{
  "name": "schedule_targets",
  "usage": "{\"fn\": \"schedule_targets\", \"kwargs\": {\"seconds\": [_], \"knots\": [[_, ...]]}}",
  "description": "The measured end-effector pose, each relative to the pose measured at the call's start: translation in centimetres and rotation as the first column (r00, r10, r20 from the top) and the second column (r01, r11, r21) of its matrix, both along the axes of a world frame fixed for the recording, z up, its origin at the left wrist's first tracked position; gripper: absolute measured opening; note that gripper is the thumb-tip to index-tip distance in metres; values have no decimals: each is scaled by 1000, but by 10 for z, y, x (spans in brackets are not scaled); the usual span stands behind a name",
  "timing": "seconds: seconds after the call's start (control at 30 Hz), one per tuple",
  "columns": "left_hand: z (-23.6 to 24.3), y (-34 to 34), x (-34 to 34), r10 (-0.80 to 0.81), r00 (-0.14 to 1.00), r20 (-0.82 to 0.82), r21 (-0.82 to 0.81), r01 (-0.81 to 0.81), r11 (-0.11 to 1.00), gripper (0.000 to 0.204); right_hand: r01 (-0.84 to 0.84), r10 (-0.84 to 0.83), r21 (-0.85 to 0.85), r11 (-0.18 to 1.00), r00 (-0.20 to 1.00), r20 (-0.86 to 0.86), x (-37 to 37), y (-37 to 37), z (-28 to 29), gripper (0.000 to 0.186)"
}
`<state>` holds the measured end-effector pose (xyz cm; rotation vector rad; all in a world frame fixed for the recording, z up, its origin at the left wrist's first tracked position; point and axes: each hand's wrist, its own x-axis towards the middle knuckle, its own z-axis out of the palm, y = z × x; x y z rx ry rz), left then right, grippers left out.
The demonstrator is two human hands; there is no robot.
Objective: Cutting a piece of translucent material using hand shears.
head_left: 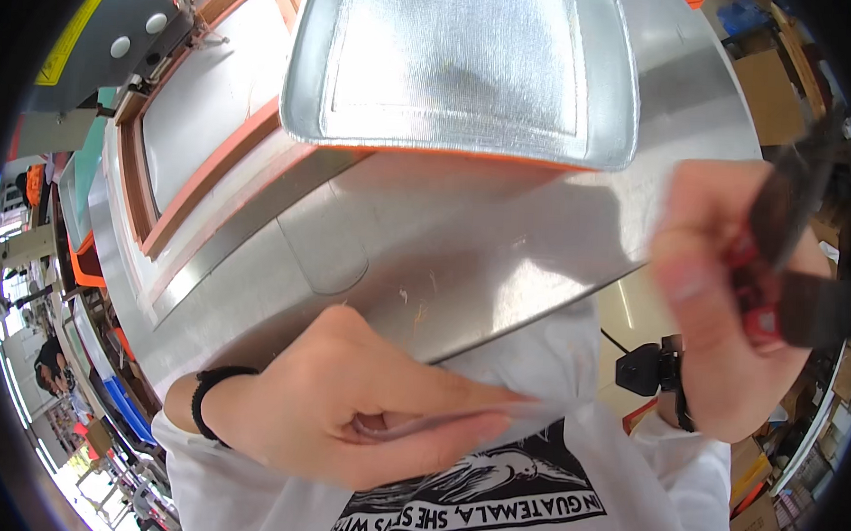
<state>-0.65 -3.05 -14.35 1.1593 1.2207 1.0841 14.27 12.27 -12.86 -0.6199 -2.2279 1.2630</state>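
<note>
My left hand [334, 394] is closed in front of my chest, thumb and fingers pinching a thin pale translucent sheet [452, 421] that sticks out past the fingertips. At the right, my right hand [719, 278] is smeared by motion. Its fingers are wrapped round a black-and-red tool [798, 215] whose two dark parts spread apart; the blur hides its exact kind. Both hands are apart from each other. Beyond them, a shiny shallow metal tray [462, 87] sits over the metal table [426, 247], with an orange edge showing under its near rim.
A reddish-brown frame [206, 185] with a pale mesh lies at the table's left, beside a dark grey machine head [112, 48]. The table's near edge runs just past my left hand. Shelves with cardboard boxes [770, 95] stand at right. A person [53, 368] is far left.
</note>
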Motion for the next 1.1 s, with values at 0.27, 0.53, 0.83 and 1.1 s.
{"fn": "schedule_targets", "kwargs": {"seconds": [0.27,0.53,0.83,1.1], "knots": [[10,3,-15,0,968,253,-231,60,971,18,-105,107,-535,838,994,-27,25,-2,-28,14],[13,4,-19,194,981,0,32,-194,981,18,-393,399,-543,742,910,-114,28,5,-20,25],[31,-3,-11,10,989,-145,-227,-43,973,21,-489,543,-359,795,838,61,10,7,0,26],[35,3,0,432,848,309,-441,-274,855,32,-155,176,-403,902,984,17,25,11,0,56]]}}
